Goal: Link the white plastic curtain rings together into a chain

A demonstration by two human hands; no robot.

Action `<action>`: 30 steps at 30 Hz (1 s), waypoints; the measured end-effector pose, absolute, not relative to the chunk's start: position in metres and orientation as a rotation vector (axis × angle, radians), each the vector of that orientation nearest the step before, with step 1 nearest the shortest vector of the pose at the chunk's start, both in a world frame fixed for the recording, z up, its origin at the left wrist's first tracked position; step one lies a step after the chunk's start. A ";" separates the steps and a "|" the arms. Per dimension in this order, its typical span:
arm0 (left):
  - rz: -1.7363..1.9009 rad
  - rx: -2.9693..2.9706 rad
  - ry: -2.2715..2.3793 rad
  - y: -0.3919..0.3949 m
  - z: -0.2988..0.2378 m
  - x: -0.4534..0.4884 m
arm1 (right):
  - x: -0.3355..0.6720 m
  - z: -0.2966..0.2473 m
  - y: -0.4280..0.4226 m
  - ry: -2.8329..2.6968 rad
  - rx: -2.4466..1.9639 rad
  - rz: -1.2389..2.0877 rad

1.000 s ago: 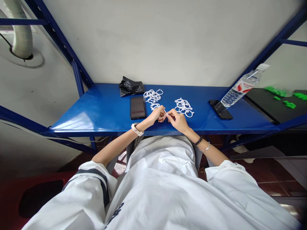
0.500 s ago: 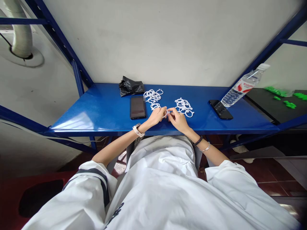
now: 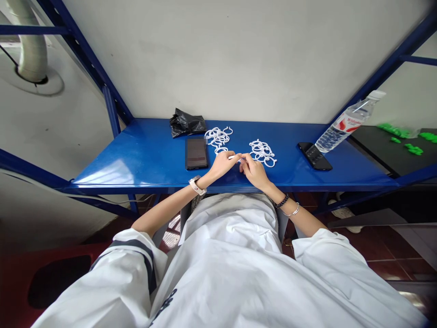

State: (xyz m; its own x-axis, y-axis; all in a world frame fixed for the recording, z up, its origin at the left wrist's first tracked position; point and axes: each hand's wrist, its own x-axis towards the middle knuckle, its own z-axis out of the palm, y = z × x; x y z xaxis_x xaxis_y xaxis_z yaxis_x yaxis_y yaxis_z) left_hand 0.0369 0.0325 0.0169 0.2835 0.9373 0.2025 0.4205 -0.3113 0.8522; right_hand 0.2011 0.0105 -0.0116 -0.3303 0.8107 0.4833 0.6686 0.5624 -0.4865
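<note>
Just above the front edge of the blue table, my left hand [image 3: 224,164] and my right hand [image 3: 253,171] meet fingertip to fingertip. Between them a white plastic ring [image 3: 235,157] is pinched, mostly covered by the fingers. The fingers of both hands are closed on it. Beyond my left hand lies a loose pile of similar white rings [image 3: 218,136], one of them partly behind the hand. A second pile of white rings [image 3: 261,151] rests just beyond my right hand. Some rings show a gap with small knobs at the ends.
Left of the rings lies a dark phone [image 3: 197,154], with a crumpled black plastic bag [image 3: 186,123] behind it. At right, a water bottle [image 3: 348,123] stands by another black phone [image 3: 314,156]. Green pieces [image 3: 398,131] lie on a neighbouring dark surface. Blue frame posts [image 3: 111,109] flank the table [image 3: 153,155].
My left hand has turned slightly, its thumb and fingers now stretched toward the right fingertips. Less of the held ring shows. The piles have not moved.
</note>
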 end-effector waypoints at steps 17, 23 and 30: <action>1.119 1.796 1.101 0.035 0.010 0.038 | 0.201 -0.012 0.010 -2.058 -1.240 0.267; 1.055 1.715 1.010 0.039 0.006 0.039 | 0.201 -0.014 0.012 -2.042 -1.249 0.266; 1.048 1.756 0.936 0.038 0.007 0.038 | 0.201 -0.015 0.014 -2.046 -1.258 0.288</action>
